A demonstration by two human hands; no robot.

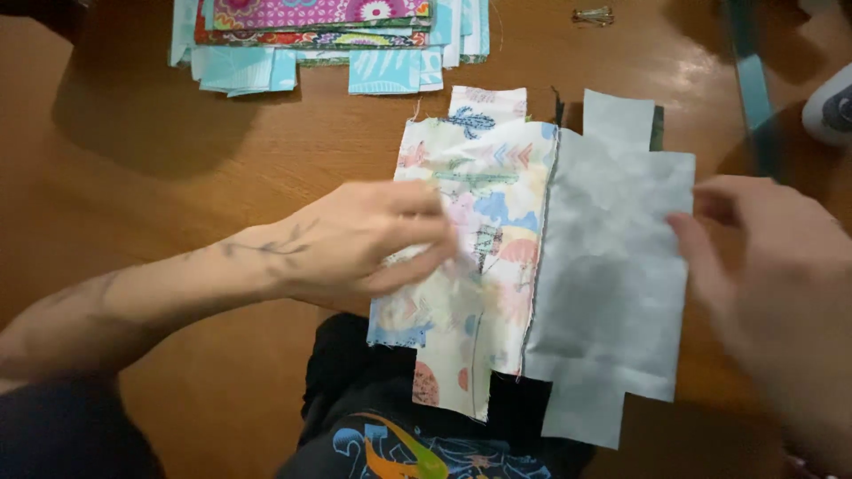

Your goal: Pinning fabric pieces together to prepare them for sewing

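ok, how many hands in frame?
2. The left hand rests on the pale printed fabric piece at centre; the right hand pinches the right edge of the plain light-grey fabric piece joined to it. None seem hidden.

A fabric stack (328,35) lies behind two side-by-side fabric pieces (479,257).
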